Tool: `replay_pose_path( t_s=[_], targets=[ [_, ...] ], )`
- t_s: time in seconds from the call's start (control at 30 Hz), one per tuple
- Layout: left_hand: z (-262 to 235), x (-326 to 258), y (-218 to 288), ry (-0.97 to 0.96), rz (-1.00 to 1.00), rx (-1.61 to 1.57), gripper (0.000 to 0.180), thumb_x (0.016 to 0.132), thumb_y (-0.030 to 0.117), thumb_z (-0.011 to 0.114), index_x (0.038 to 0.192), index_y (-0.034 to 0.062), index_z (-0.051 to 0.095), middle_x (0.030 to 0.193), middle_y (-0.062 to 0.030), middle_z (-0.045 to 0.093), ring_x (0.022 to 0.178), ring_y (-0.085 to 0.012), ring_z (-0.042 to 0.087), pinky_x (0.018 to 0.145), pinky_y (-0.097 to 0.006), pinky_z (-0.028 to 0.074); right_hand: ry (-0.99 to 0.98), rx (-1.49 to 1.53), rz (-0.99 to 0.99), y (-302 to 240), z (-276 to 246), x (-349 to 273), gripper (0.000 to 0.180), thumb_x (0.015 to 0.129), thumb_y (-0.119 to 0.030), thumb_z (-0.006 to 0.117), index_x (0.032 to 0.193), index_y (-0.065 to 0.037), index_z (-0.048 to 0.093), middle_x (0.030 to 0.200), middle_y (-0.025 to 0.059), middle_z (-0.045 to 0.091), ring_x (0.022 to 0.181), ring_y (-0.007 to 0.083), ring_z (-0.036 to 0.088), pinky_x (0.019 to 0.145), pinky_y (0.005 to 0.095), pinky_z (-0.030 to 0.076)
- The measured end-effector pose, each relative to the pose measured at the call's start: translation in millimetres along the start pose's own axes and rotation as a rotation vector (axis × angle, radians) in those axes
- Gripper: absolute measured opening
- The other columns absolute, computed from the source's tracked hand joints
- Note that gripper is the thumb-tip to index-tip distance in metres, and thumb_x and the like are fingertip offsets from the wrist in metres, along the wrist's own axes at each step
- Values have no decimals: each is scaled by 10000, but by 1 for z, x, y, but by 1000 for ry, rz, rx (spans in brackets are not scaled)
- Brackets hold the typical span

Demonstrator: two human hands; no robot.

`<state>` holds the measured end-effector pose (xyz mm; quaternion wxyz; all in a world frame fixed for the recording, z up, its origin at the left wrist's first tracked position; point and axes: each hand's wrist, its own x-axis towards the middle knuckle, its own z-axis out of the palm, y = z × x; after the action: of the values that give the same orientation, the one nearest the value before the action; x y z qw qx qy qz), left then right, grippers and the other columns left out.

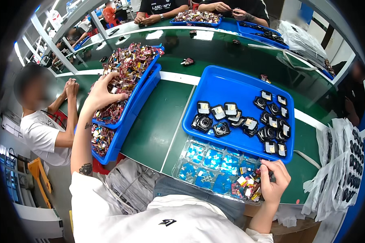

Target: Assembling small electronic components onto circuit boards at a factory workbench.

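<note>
My left hand (103, 95) rests on a heap of small red, gold and white electronic parts (129, 60), thumb and fingers spread wide. The heap fills a blue tray (138, 90), stacked on another blue tray (121, 137) of similar parts. Near the right corner of a clear compartment tray (177, 168), my right hand (275, 178) is closed, its fingers curled. What it grips, if anything, I cannot make out. Blue film-covered pieces (213, 158) lie in the compartments, with loose red and gold parts (249, 184) at the right end.
A large blue tray (239, 85) beyond the clear tray holds several black housings (221, 128) with whitish pads. Bagged black parts (348, 166) are at right. Co-workers sit at left (48, 125) and across the green bench (164, 10), beside more blue trays (263, 34).
</note>
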<state>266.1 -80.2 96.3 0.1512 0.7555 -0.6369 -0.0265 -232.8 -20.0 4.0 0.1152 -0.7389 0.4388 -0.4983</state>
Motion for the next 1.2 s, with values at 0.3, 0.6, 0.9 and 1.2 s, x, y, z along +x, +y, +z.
replay_pose_path(
  t_s=[0.3,0.6,0.9,1.2],
  targets=[
    [8,-4,-6,93,122,-28,555,635,263,777,1140,132,591,1050,-138,531,1020,-296,551,929,-371,427,9,-22,-59,-1,0,-1,135,712,79,670,836,27,671,678,107,629,581,217,568,540,287,417],
    [14,10,-37,219,140,-369,350,625,55,702,949,47,571,840,-26,597,827,-117,549,802,-257,437,38,-49,-20,-1,1,-4,109,724,75,671,826,37,671,646,100,600,552,195,519,527,286,391],
    [-18,22,-57,297,-13,-1035,339,669,-99,655,971,33,576,793,-24,595,694,-108,593,611,-248,502,37,-58,2,0,1,-6,84,747,53,674,827,31,670,642,94,597,550,182,518,539,286,396],
    [-64,19,20,263,226,-1040,265,747,-41,655,980,66,587,863,12,592,775,-76,592,689,-221,489,70,-33,24,1,0,-5,70,766,32,672,836,23,671,654,92,605,567,168,549,550,273,428]
  ],
)
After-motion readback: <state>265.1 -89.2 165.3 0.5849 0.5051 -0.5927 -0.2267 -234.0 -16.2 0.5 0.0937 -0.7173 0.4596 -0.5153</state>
